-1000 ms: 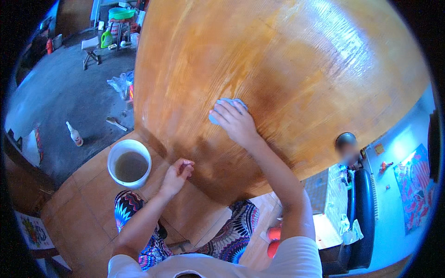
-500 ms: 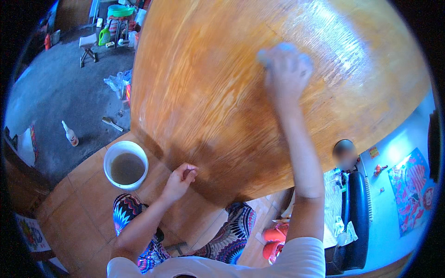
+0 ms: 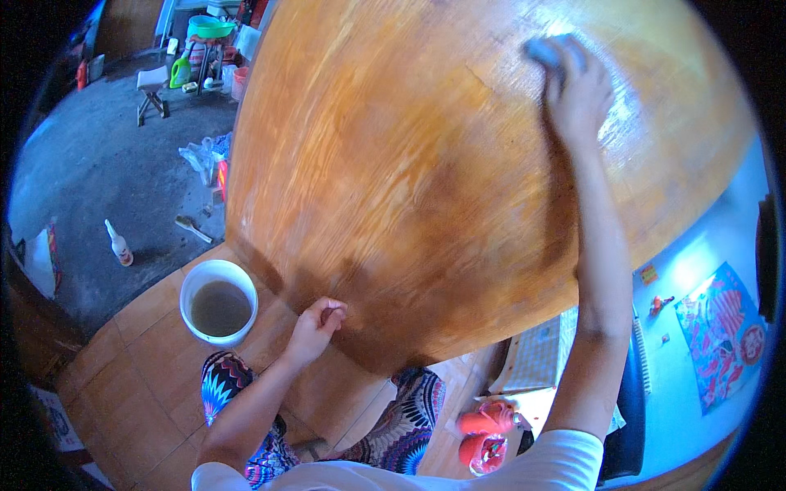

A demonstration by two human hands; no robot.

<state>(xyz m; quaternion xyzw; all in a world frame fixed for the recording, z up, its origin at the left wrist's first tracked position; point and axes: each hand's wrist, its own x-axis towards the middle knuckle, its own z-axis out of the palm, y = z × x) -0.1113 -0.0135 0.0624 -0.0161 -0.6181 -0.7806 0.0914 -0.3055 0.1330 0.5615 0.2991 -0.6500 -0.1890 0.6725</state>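
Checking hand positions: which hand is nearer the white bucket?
Left. The left hand rests on the wooden tabletop edge beside the white bucket; the right hand presses a cloth far across.

white squeeze bottle [image 3: 119,244] on grey floor, colourful poster [image 3: 720,323] far right

White sleeves [image 3: 565,454], patterned multicoloured trousers [image 3: 225,385].

The broad orange-brown wooden tabletop [image 3: 426,188] is lying open everywhere except beneath the right hand [image 3: 577,90]; a white water bucket [image 3: 218,301] is crowding the left hand [image 3: 315,327].
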